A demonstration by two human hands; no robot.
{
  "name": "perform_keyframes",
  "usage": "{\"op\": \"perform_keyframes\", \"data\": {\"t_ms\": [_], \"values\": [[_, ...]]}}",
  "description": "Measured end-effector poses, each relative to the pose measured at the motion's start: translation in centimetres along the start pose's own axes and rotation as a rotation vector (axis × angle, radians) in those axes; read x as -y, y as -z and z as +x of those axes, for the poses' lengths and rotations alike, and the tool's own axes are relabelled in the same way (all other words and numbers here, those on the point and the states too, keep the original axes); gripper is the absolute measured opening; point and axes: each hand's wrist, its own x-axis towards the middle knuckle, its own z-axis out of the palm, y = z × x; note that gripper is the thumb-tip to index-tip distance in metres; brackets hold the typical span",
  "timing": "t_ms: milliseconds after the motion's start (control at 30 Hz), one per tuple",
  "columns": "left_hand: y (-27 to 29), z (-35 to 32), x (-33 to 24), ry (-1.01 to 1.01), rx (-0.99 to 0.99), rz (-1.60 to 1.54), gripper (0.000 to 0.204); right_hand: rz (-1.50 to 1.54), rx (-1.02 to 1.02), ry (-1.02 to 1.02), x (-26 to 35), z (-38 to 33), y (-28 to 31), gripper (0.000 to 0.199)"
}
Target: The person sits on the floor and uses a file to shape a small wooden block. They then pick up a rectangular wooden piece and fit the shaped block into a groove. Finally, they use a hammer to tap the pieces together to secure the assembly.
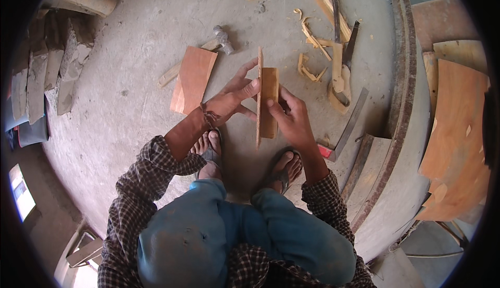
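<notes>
Between my hands, above the floor, a thin wooden board [259, 126] stands edge-on to my view. A short wooden block [270, 113] lies flat against the board's right side. My left hand [233, 97] presses the board from the left, its fingers spread over that face and its thumb near the edge. My right hand [292, 116] grips the block from the right, thumb on its near face and fingers behind it. Left of my left hand, a reddish wooden panel [192, 79] rests on the handle of a hammer [223, 40].
A handsaw [350, 45], a wood strip [328, 9] and curled shavings [307, 69] lie at the far right. Near my right forearm is a try square [350, 124]. Wooden sheets [455, 126] lean at the right edge; rough timber pieces [73, 53] stand at the left. My sandalled feet flank the work.
</notes>
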Motion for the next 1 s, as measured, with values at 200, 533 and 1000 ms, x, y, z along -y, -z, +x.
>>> {"op": "perform_keyframes", "data": {"t_ms": [200, 533, 1000], "values": [[0.6, 0.3, 0.3, -0.007, -0.02, 0.042, 0.103, 0.096, 0.093, -0.062, 0.2, -0.1, 0.2, 0.046], [0.4, 1.3, 0.4, -0.031, -0.164, 0.223, 0.107, 0.25, 0.092, -0.274, -2.1, -0.3, 0.1, 0.047], [-1.2, 0.3, 3.1, 0.042, -0.182, -0.41, 0.081, -0.232, -0.081, -0.078, -0.5, -0.2, -2.4, 0.056]]}}
